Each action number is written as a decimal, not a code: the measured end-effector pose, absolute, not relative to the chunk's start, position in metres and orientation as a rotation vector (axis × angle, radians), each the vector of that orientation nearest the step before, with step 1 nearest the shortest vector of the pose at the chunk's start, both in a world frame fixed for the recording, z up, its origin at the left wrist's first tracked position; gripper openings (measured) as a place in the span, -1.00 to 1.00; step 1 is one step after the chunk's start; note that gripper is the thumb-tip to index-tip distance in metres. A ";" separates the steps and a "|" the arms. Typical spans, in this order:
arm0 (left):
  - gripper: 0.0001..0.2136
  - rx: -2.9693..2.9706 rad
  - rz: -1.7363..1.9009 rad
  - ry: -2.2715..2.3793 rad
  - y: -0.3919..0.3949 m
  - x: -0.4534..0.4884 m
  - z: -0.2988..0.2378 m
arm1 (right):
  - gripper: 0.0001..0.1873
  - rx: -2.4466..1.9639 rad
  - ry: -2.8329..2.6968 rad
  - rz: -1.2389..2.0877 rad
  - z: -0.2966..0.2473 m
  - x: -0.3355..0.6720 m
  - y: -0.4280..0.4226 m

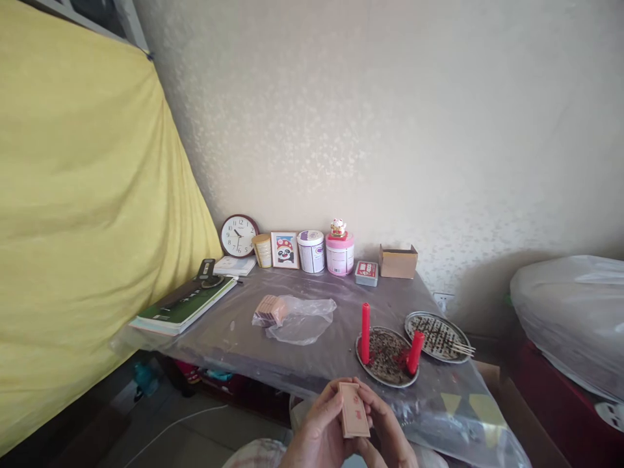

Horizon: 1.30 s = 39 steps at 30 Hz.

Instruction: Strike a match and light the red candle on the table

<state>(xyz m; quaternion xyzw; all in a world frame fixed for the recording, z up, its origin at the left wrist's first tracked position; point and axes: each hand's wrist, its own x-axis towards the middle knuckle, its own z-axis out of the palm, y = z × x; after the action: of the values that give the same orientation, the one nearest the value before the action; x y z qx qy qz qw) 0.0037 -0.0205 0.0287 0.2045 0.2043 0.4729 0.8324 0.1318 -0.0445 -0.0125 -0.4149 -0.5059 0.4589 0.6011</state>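
"Where is the box held?"
"By the table's near edge, pinched by left hand and right hand."
"Room?"
"A gap is left between bag and plate; the box's underside is hidden."

Small pinkish-tan box, red-printed face up

It is flat and oblong with straight edges, held between the left hand and the right hand. Its long sides run forward, the far end veering slightly left. The red marks are too small to read.
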 end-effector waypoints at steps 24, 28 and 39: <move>-0.75 0.466 0.958 0.451 -0.030 0.001 0.027 | -0.74 -0.859 -0.897 1.527 0.033 0.149 -0.044; -0.75 0.513 0.864 0.484 -0.029 0.001 0.020 | -0.74 -0.867 -0.837 1.606 0.030 0.152 -0.035; -0.71 0.520 0.801 0.465 -0.031 0.001 0.018 | -0.64 -1.102 -1.005 1.260 0.032 0.167 -0.027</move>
<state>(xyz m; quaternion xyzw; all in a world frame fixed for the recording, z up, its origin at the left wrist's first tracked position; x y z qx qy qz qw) 0.0006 -0.0309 0.0182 0.2480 0.2219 0.3820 0.8622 0.1673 -0.0271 0.0316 -0.4674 -0.4265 0.5347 0.5600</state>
